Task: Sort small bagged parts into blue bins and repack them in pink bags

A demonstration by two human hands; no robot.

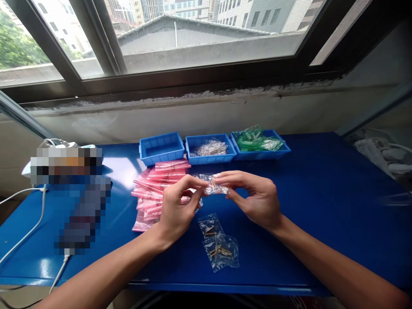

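Dark-framed window, grey rooftop and tall buildings outside, green tree, peeling plaster wall below, blue workbench

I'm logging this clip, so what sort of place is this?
It looks like a small-parts packing or sorting workroom, though that's a judgement. The signs are the blue metal workbench below a window, the blue plastic trays, the pink plastic bags, and the clear plastic bag of small metal parts in hand.
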